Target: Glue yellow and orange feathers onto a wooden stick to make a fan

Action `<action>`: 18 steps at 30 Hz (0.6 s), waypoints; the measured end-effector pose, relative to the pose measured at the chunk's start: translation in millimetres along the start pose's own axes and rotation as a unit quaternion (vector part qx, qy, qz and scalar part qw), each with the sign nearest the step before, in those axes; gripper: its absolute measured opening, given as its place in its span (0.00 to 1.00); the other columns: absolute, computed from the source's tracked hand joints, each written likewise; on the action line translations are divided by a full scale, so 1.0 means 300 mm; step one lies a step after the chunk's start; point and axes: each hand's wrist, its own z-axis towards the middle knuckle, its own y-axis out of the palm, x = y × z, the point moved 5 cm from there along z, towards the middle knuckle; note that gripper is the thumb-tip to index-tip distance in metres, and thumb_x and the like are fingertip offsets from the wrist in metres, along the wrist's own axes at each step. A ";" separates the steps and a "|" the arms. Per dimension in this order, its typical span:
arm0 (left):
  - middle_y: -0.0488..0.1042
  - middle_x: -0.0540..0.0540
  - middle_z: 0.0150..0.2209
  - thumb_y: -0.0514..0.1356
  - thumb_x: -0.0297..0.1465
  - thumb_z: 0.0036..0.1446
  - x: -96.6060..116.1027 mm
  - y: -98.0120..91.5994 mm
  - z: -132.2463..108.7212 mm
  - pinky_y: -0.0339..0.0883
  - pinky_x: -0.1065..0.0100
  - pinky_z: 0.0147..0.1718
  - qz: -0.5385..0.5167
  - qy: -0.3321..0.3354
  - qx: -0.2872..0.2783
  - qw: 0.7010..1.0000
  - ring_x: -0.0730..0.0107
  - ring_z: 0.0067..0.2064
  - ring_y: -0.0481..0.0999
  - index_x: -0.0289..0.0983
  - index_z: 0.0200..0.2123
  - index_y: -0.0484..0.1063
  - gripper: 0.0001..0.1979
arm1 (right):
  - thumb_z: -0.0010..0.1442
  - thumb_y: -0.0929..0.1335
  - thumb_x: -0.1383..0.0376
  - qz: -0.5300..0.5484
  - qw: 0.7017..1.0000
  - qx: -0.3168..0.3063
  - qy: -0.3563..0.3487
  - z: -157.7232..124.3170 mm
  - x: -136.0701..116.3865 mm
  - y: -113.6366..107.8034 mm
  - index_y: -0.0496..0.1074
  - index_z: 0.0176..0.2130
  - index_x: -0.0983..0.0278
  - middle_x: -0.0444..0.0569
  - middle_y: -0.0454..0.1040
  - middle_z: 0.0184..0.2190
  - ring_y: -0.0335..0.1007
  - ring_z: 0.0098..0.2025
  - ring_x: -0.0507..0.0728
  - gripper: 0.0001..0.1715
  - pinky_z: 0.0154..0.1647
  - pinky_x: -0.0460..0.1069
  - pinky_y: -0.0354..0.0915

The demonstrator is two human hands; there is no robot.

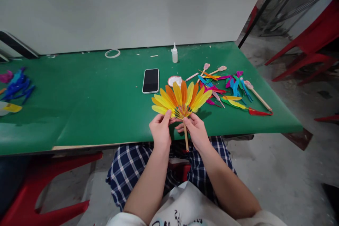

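Observation:
A fan of yellow and orange feathers (181, 99) on a thin wooden stick (186, 140) is held over the near edge of the green table (87, 113). My left hand (160, 130) pinches the fan's lower left feathers between thumb and fingers. On the fan's lower right, my right hand (195, 130) pinches the base where the feathers meet the stick. The stick hangs down between both hands, above my checked trousers.
A black phone (150, 80), a small white dish (174, 80) and a glue bottle (174, 53) lie behind the fan. Loose coloured feathers and sticks (233, 90) spread at the right. Blue feathers (16, 84) lie at far left. Red chairs (312, 46) stand right and below.

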 end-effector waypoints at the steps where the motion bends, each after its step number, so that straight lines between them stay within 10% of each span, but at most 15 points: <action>1: 0.68 0.54 0.16 0.66 0.33 0.41 -0.002 0.000 0.001 0.65 0.76 0.22 -0.001 -0.002 -0.001 1.000 0.78 0.19 0.70 0.32 0.18 0.67 0.12 | 0.51 0.68 0.60 -0.005 1.000 0.001 -0.003 -0.001 -0.001 0.000 0.67 0.40 0.63 0.44 0.75 0.28 0.72 0.24 0.49 0.16 0.23 0.44 0.70; 18: 0.69 0.51 0.18 0.63 0.33 0.41 -0.014 -0.001 -0.002 0.57 0.76 0.20 -0.025 -0.118 -0.040 0.992 0.80 0.20 0.65 0.33 0.18 0.69 0.10 | 0.53 0.67 0.61 -0.025 1.000 0.010 -0.008 -0.004 -0.004 -0.005 0.69 0.37 0.64 0.47 0.77 0.32 0.74 0.28 0.51 0.12 0.26 0.45 0.71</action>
